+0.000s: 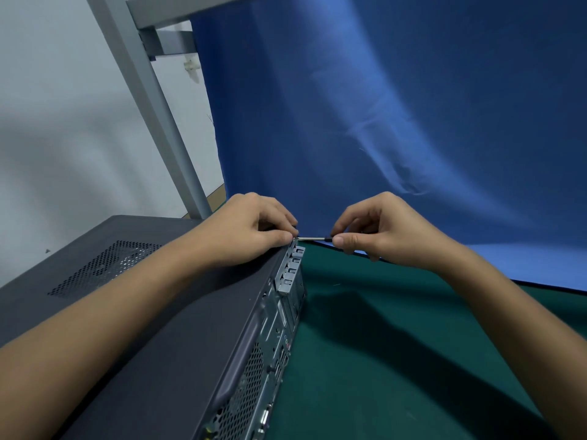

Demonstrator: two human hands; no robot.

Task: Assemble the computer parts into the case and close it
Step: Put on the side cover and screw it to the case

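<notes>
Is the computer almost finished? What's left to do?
Nearly done. The dark cover already sits on the case, so nothing inside shows. Right now the right hand holds a screwdriver to the far back corner, with the left hand at its tip. Left, probably: fastening that corner tight.

We're looking at an assembly workbench here: flat dark-green mat (397,360) over the bench top, dark-grey metal desktop computer case (143,312) lying on it, blue cloth backdrop (413,106) hung behind, grey metal frame post (149,100) rising left against a plain white wall (63,122).
</notes>
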